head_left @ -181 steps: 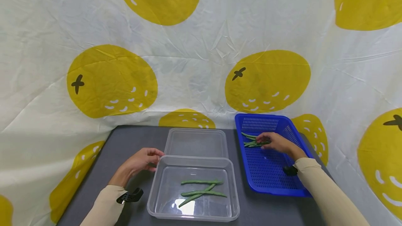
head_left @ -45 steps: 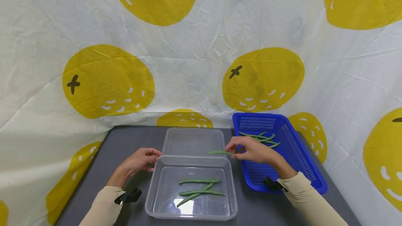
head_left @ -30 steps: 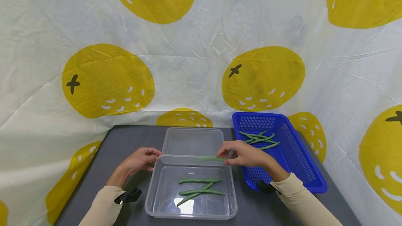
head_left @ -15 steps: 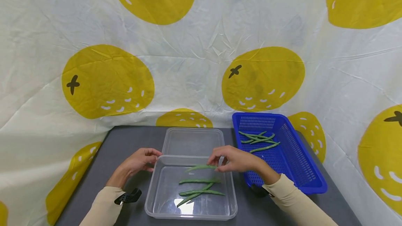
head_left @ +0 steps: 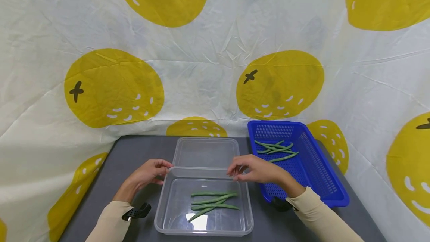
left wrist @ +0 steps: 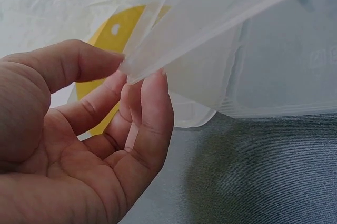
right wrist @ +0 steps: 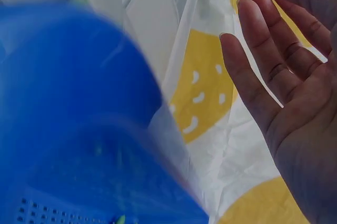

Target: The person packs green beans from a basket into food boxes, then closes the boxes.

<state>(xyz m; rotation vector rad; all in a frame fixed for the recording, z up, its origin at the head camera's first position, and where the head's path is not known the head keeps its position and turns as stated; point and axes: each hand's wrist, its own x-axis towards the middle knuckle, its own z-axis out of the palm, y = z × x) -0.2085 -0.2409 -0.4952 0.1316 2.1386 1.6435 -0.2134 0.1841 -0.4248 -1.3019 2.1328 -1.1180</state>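
We find no brand, label or readable writing on anything; the raised mark on the lid [left wrist: 316,58] in the left wrist view is too blurred to read.

The left hand [head_left: 147,174] pinches the near-left corner of the clear tub [head_left: 161,212], thumb above the rim and fingers below. The right hand [head_left: 256,169] hovers over the tub's far-right rim with fingers loosely spread and holds nothing; the right wrist view shows the palm open.

Four beans [head_left: 213,201] lie in the tub, crossing near its middle. We count about four more beans in the far end of the blue basket [head_left: 302,182], though they overlap and the count may be off. The lid lies flat behind the tub on the grey table [head_left: 134,152], before a cloth backdrop [head_left: 201,66] printed with yellow fruit.

Against half a second ago: the bean then held by the right hand over the tub now lies inside with the other three, and the hand is empty. The left hand has not moved.
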